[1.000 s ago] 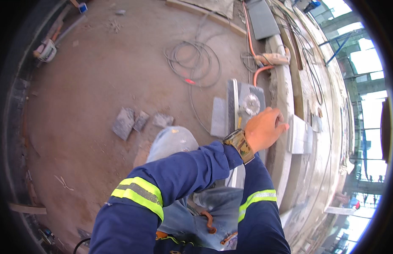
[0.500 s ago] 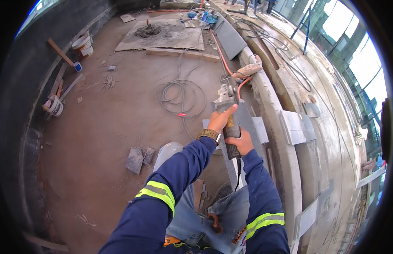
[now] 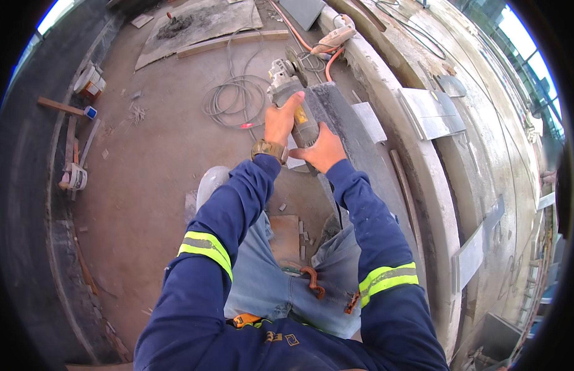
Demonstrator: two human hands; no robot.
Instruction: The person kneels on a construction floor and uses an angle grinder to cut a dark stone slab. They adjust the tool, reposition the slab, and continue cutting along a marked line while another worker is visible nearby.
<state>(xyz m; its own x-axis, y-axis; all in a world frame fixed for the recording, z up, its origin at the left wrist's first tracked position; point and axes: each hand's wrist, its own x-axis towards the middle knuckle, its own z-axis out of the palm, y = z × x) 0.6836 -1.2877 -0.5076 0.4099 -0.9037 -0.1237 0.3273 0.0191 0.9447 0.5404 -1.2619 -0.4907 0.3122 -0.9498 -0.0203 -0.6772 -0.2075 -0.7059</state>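
Observation:
Both hands grip an angle grinder [image 3: 304, 123] held out over my knees, its disc end tilted up and away from me. My left hand [image 3: 279, 123] wraps round the body near the gear head, thumb along the top. Farther back, my right hand [image 3: 324, 148] closes round the rear of the grinder, whose cord hangs down below the wrist. Just right of the tool lies a long grey stone slab [image 3: 346, 127]. The disc [image 3: 293, 62] stands near the slab's far end; whether it touches anything cannot be made out.
A coiled cable [image 3: 234, 102] lies on the floor beyond my left hand. Another power tool [image 3: 334, 38] rests on the concrete ledge [image 3: 417, 179] at right, by an orange hose [image 3: 293, 29]. Grey tiles [image 3: 430, 112] lean there. Buckets [image 3: 89, 83] stand along the left wall.
My view has tilted down and turned, so more of my legs and the slab shows. Both hands still hold the grinder, which now appears farther left and higher.

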